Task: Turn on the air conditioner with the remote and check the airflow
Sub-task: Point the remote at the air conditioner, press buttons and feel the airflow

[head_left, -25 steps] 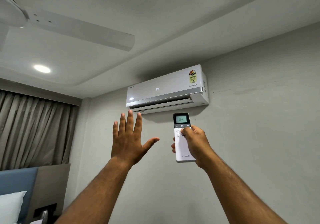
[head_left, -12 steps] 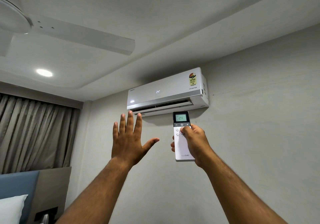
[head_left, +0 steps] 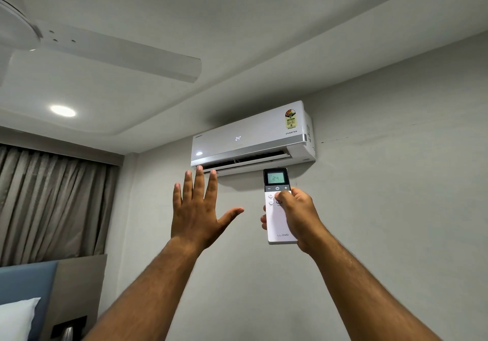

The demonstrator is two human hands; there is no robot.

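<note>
While the air conditioner point(head_left: 250, 135) sits mounted high on the wall point(head_left: 383, 195), its front panel shows "24" and its lower flap stands open. The left hand point(head_left: 196, 208) is raised flat with the back toward the camera, fingers extended and slightly apart, thumb spread to the right, and grips nothing. Its fingertips reach the lower edge of the unit in the picture; actual contact cannot be determined. The right hand point(head_left: 295, 214) is closed around the white remote point(head_left: 277, 222), which is held upright just below the right half of the unit. The thumb rests on the buttons beneath the remote's screen, which reads "24". A ceiling fan point(head_left: 118, 53) and a lit ceiling light point(head_left: 62, 111) occupy the upper left. Curtains point(head_left: 52, 203) hang at left above a headboard point(head_left: 26, 280) and pillow point(head_left: 15, 317).
</note>
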